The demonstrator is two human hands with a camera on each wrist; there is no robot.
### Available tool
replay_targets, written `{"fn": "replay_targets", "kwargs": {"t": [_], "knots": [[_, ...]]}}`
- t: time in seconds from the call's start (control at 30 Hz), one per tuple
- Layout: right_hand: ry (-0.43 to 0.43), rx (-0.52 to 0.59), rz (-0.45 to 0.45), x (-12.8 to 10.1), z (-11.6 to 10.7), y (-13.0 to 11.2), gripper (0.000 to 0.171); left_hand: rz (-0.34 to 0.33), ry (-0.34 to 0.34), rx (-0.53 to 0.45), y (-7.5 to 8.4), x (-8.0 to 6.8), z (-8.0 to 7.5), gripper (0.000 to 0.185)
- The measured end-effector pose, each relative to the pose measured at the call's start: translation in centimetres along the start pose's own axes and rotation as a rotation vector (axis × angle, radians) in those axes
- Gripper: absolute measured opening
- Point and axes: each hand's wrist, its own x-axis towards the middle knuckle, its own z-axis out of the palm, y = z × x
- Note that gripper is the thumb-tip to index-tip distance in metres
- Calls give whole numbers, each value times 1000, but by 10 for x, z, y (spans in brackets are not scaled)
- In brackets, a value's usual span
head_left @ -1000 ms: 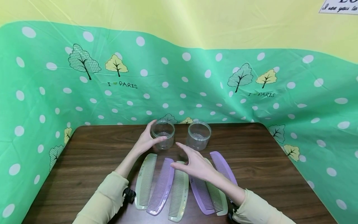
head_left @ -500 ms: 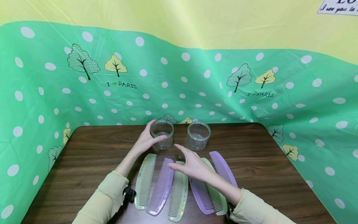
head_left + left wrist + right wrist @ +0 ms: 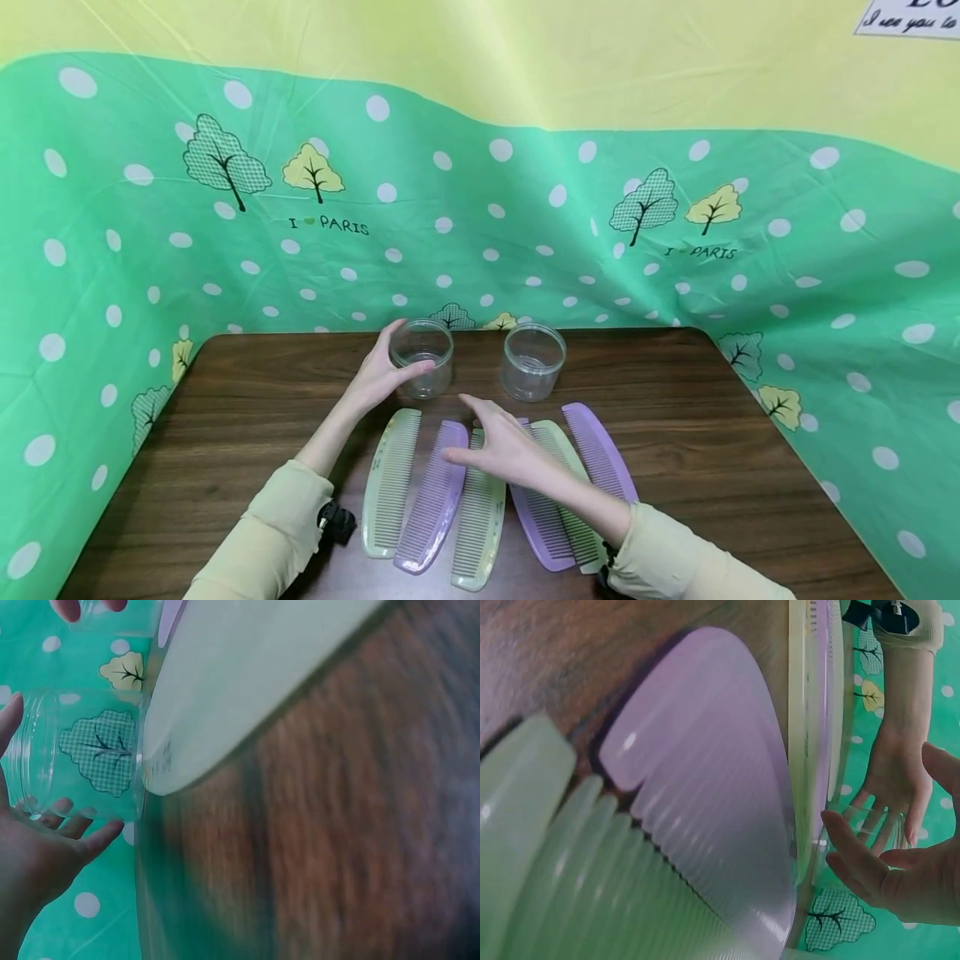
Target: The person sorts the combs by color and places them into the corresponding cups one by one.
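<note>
My left hand [image 3: 372, 377] holds a clear round jar [image 3: 429, 385] at the back of the table, thumb at its front and fingers round its far side. In the left wrist view the jar [image 3: 90, 750] stands between thumb and fingers. A second clear jar [image 3: 534, 385] stands to its right. My right hand [image 3: 508, 447], thumb and fingers spread, hovers over the combs with nothing in it. Below lie a green comb [image 3: 390, 492], a purple comb [image 3: 431, 508] and another green comb [image 3: 478, 533]. To the right, another purple comb [image 3: 600, 450] lies beside more combs, partly hidden under the forearm.
The brown wooden table [image 3: 247, 417] ends at a green and yellow patterned curtain [image 3: 420, 208] behind the jars. Dark wrist straps with cameras [image 3: 336, 523] sit at the cuffs.
My left hand and the jar it holds have shifted left, widening the gap to the second jar. My right hand has drawn slightly left and toward me. The combs stay put.
</note>
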Motion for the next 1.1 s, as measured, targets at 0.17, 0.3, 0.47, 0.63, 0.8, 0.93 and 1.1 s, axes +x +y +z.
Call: {"fn": "replay_targets", "kwargs": {"t": [0.17, 0.3, 0.47, 0.63, 0.8, 0.93, 1.1], "knots": [[-13, -4, -27, 1, 8, -1, 94, -11, 11, -8, -1, -4, -6, 105], [-14, -17, -32, 5, 14, -3, 96, -24, 21, -3, -3, -7, -11, 105], [-14, -48, -13, 8, 20, -6, 98, -41, 23, -14, -6, -11, -17, 105], [-19, -114, 11, 10, 25, -11, 100, -59, 21, -16, -9, -13, -21, 105], [-24, -163, 29, 11, 26, -15, 101, -65, 39, -17, -11, -17, -27, 105], [-25, -200, 35, 14, 27, -15, 103, -75, 48, -19, -13, -23, -33, 106], [-17, -228, 54, 18, 27, -13, 106, -86, 43, -29, -16, -30, -39, 105]]}}
